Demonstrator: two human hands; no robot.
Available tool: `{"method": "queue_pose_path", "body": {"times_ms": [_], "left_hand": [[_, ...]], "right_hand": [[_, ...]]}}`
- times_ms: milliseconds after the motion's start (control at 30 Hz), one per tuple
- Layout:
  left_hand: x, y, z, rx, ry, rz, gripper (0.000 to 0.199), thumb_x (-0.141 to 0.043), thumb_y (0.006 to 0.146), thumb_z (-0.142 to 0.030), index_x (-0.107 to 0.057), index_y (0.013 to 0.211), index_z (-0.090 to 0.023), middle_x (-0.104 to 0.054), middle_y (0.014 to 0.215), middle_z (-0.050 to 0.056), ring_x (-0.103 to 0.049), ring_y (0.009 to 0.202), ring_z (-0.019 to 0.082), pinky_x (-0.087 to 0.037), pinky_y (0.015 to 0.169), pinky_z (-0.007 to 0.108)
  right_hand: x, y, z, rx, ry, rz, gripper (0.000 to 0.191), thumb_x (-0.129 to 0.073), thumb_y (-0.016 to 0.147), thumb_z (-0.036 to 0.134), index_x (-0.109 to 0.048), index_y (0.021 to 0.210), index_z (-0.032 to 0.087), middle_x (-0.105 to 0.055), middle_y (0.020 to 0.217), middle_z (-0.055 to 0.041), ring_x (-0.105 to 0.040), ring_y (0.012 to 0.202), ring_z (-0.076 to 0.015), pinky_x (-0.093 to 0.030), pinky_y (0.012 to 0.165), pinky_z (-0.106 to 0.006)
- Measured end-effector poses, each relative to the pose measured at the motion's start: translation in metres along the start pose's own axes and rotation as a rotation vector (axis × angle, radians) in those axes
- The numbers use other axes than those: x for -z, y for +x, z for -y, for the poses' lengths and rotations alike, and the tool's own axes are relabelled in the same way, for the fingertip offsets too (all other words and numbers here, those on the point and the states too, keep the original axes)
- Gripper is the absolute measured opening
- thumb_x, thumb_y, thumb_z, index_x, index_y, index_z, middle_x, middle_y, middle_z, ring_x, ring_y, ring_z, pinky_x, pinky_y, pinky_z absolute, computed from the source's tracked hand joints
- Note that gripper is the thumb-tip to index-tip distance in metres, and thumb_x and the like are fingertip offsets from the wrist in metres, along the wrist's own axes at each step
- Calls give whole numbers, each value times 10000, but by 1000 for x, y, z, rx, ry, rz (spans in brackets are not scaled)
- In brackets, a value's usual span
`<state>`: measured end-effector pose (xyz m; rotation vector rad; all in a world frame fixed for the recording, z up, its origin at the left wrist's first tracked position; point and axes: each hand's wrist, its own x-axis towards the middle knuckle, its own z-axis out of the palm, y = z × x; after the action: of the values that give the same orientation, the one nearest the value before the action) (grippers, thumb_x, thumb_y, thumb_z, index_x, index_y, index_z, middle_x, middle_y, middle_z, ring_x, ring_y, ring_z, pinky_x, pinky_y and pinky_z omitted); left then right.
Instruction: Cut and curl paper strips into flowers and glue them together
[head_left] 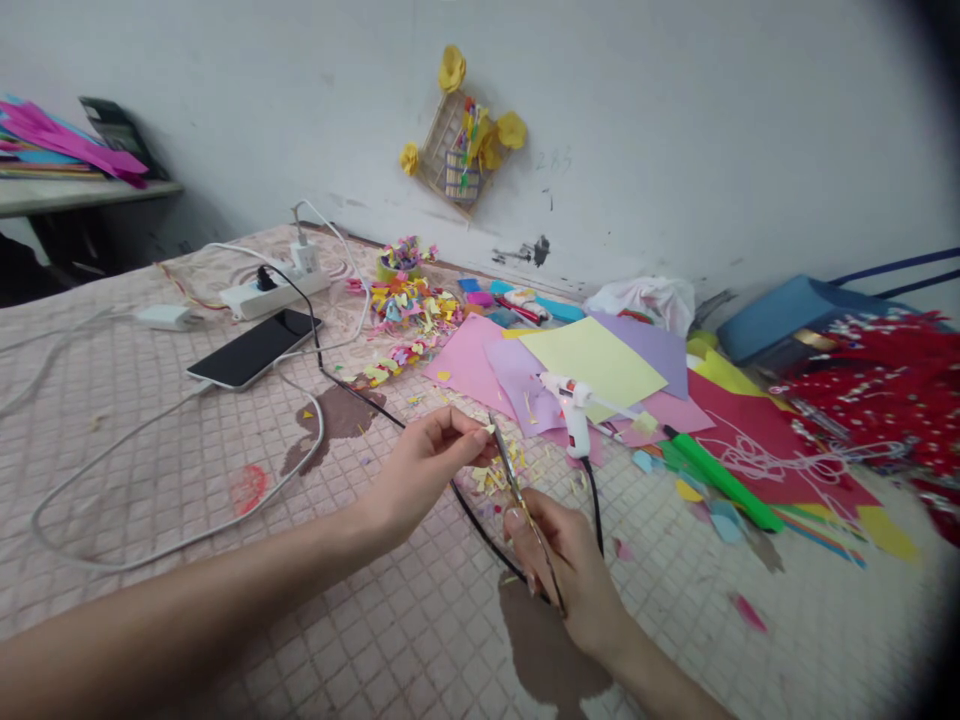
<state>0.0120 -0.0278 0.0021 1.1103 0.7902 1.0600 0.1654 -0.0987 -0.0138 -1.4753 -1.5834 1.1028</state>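
Observation:
Between the thumb and fingers of my left hand point(431, 465) is a small pale yellow piece of paper point(490, 429). My right hand point(566, 560) is wrapped round a pair of scissors point(512, 478), whose blades point up and away, with their tips right beside the paper piece. Beneath the hands lie scattered yellow paper scraps point(517, 465). A white glue gun point(574, 412) with a black cable lies just beyond my right hand. Behind it are pastel paper sheets point(600, 355), pale yellow, pink and purple.
A phone point(259, 350) and a power strip point(270, 292) with looping cables lie to the left. Colourful paper cutouts point(412, 305) are heaped near the wall. On the right are a green glue-stick-like tube point(724, 480), white string point(780, 452) and a red patterned cloth point(877, 400).

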Motion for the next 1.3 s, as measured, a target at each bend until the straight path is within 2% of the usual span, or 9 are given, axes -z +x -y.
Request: {"method": "queue_pose_path", "body": {"times_ms": [200, 500, 967, 1300], "left_hand": [[1, 1, 4, -11, -50, 10, 138, -619, 802, -264, -559, 760, -147, -615, 719, -6, -575, 678, 101, -457, 687, 238], [7, 6, -4, 53, -93, 164, 146, -632, 804, -239, -541, 754, -137, -660, 743, 13, -613, 711, 103, -471, 715, 241], [11, 9, -4, 51, -65, 208, 173, -646, 792, -265, -550, 756, -125, -652, 744, 22, -609, 714, 104, -470, 712, 237], [11, 11, -4, 42, -67, 230, 162, -632, 803, -250, -545, 746, -125, -648, 734, 19, -605, 694, 95, -463, 686, 225]], "right_hand": [[-2, 0, -2, -12, 28, -1, 423, -438, 860, 558, -411, 638, 199, -355, 479, 66, -323, 428, -81, -238, 415, -219], [16, -1, 6, -97, 213, 134, 437, -471, 820, 601, -454, 679, 188, -358, 479, 72, -305, 414, -73, -229, 404, -212], [24, -1, -1, -118, 162, 151, 440, -467, 835, 583, -401, 640, 194, -334, 447, 86, -288, 370, -50, -206, 361, -181], [25, -1, 3, -117, 123, 136, 449, -484, 819, 588, -386, 616, 200, -327, 455, 78, -278, 377, -54, -197, 353, -184]]}}
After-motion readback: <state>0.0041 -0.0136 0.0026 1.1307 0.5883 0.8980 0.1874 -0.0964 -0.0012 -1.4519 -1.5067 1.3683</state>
